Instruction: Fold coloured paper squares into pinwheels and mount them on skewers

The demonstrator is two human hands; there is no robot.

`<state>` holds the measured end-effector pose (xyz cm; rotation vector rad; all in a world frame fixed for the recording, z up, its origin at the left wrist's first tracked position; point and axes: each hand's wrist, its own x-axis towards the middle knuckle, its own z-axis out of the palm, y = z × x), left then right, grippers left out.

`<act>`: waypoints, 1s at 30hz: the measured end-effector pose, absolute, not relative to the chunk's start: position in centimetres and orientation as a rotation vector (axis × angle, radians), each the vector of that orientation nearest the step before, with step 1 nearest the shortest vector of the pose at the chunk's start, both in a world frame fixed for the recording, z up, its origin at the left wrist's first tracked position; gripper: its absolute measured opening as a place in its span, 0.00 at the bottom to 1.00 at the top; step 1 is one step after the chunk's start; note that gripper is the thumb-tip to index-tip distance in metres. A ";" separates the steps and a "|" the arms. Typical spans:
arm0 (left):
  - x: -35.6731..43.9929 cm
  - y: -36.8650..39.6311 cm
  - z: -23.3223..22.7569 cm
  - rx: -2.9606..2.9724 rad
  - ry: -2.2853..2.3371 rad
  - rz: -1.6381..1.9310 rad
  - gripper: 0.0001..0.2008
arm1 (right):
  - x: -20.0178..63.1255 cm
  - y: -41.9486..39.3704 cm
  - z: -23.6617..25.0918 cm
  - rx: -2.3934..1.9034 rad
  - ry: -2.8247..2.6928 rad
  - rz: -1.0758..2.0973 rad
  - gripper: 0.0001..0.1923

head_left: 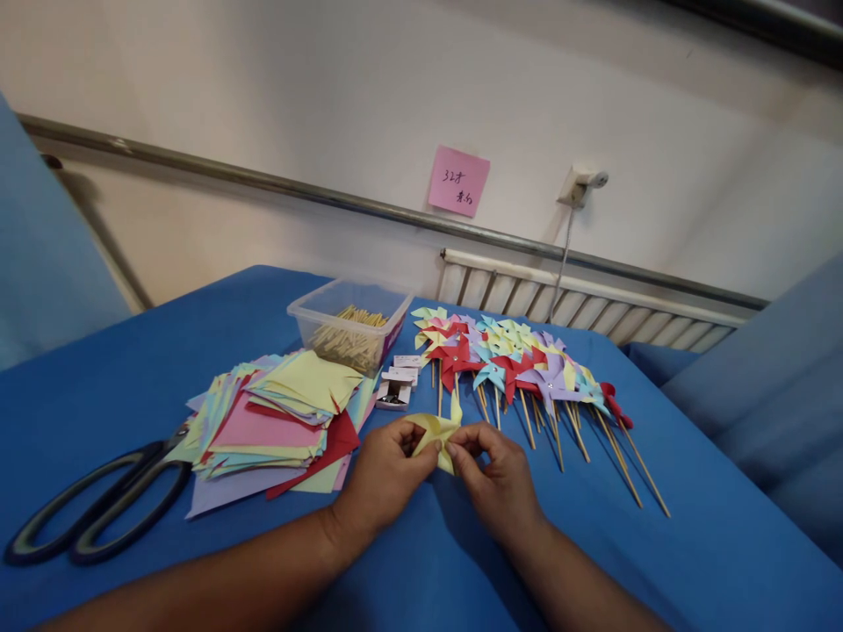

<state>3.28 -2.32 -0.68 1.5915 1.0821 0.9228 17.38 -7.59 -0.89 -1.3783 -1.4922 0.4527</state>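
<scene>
Both hands pinched a folded yellow paper piece (pixel 435 436) just above the blue bench (pixel 691 544): left hand (pixel 385 478) and right hand (pixel 497 478) side by side. Finished pinwheels (pixel 520 364) lay beyond, stacked paper squares (pixel 277 417) and scissors (pixel 98 505) to the left.

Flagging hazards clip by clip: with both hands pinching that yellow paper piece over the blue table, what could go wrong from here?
1. The left hand and right hand pinch the folded yellow paper at its centre; a slip could let the folds spring open or tear.
2. The finished pinwheels lie just beyond the right hand, so a sweep might knock their sticks askew.
3. The scissors lie near the left forearm and might be nudged.
</scene>
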 end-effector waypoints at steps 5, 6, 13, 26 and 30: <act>3.3 -2.4 -0.8 1.593 1.083 0.921 0.08 | 17.4 -7.6 -0.9 -1.387 -1.502 0.429 0.05; 3.3 -2.4 -0.8 1.597 1.090 0.923 0.08 | 17.3 -7.7 -0.9 -1.390 -1.501 0.426 0.05; 3.2 -2.7 -0.7 1.645 1.079 0.948 0.08 | 17.2 -7.7 -1.0 -1.391 -1.500 0.410 0.05; 3.2 -2.9 -0.5 1.608 1.053 0.955 0.08 | 17.2 -7.8 -1.1 -1.349 -1.484 0.388 0.04; 3.2 -2.8 -0.4 1.617 1.056 0.955 0.07 | 17.2 -7.8 -1.1 -1.358 -1.497 0.386 0.05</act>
